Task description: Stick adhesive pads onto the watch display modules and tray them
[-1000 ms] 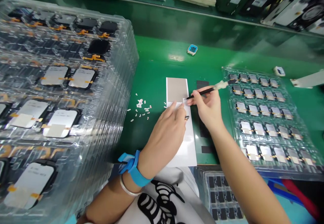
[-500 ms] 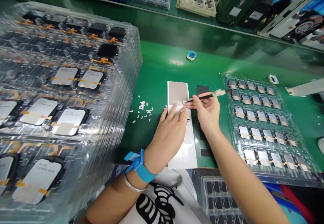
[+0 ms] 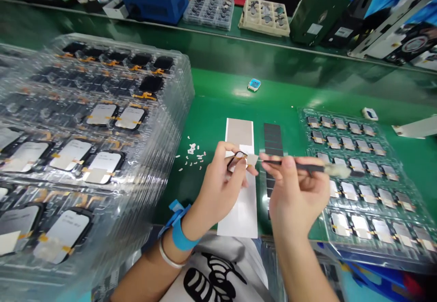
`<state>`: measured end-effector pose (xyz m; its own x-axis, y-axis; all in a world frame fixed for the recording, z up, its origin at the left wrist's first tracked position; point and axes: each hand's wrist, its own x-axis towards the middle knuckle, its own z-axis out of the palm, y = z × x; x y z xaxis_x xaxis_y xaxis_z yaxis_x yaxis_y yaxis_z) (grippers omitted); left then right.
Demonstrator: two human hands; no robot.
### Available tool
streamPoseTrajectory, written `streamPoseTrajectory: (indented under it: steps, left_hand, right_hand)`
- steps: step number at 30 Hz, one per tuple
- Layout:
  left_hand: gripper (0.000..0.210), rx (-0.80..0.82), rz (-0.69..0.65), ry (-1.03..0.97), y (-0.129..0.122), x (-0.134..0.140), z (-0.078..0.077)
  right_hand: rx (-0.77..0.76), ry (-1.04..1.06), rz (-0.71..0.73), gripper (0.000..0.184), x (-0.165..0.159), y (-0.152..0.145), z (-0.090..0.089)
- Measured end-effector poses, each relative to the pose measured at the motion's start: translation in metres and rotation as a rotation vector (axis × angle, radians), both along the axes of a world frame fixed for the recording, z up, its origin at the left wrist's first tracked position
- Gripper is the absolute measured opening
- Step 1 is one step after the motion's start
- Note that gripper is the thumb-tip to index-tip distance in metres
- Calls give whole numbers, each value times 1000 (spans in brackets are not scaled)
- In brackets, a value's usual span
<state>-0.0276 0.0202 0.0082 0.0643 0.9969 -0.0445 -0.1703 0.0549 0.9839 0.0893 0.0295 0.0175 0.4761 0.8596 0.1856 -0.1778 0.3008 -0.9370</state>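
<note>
My left hand (image 3: 218,188) is closed on a small black-edged watch screen (image 3: 235,160), gripping it between thumb and fingers; part of the screen is hidden by the fingers. In my right hand (image 3: 298,202) are dark tweezers (image 3: 300,165) with a pale wrapping near the rear end. A small greyish sticker (image 3: 252,160) is at the tweezer tip, close against the screen's right edge; whether it touches the screen I cannot tell. Beneath both hands lies a long white backing sheet (image 3: 239,211) with a beige-grey upper part.
Stacked clear trays (image 3: 174,106) of watch screens rise at the left. Another tray (image 3: 372,193) with rows of small screens lies right. White scraps (image 3: 192,148), a black strip (image 3: 272,133) and a watch case (image 3: 254,84) rest on the green bench. A shelf (image 3: 211,42) runs behind.
Both hands have lifted off the backing sheet toward me. The left now holds the watch screen up, and the right has brought the tweezers with the sticker to it. The view has shifted slightly.
</note>
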Motion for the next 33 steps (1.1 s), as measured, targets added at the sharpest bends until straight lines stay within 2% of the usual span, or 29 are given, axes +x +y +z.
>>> streamPoseTrajectory:
  steps: [3, 5, 7, 12, 18, 33]
  left_hand:
    - [7, -30, -24, -241, -4, 1, 6]
    - [2, -19, -33, -329, -6, 1, 5]
    - [11, -1, -38, -361, -8, 0, 3]
    - [11, 44, -16, -361, -9, 2, -3]
    - [8, 77, -3, -358, -8, 4, -3]
    - [8, 79, 41, -315, -8, 5, -3]
  right_hand:
    - [63, 29, -34, 23, -16, -14, -6]
    - [110, 36, -42, 21, -22, -16, -9]
    - [149, 17, -47, 21, -24, -15, -11]
    - [184, -64, -62, 21, -24, -14, -12]
    - [229, -71, -63, 22, -24, -13, -14]
    - [191, -166, -134, 21, -26, -13, -15]
